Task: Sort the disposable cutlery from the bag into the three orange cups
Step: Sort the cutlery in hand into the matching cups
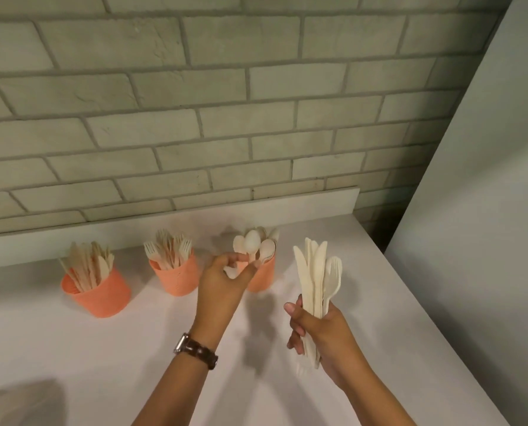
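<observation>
I see my left hand point(222, 281) with thumb and fingertips pinched on the handle of a pale disposable spoon point(252, 241), its bowl pointing up at the mouth of the orange ribbed cup of spoons point(264, 276) just beyond the fingers. A brown-strapped wristwatch point(195, 350) sits on that wrist.

My right hand point(324, 330), nearer me and to the right of the left one, is closed around a cream bundle of disposable knives with a fork point(315, 272), blades and tines standing upright above the fist. The two hands are apart.

To the left of my left hand stands an orange cup holding forks point(176, 279), and farther left an orange cup filled with knives point(100, 298), tilted slightly. All three rest on the white countertop point(133, 348) under my arms. Beyond the cups rises a grey-green brick wall point(226, 103). A blurred grey shape point(20, 404) lies nearer me, left of my left forearm; I cannot tell what it is.
</observation>
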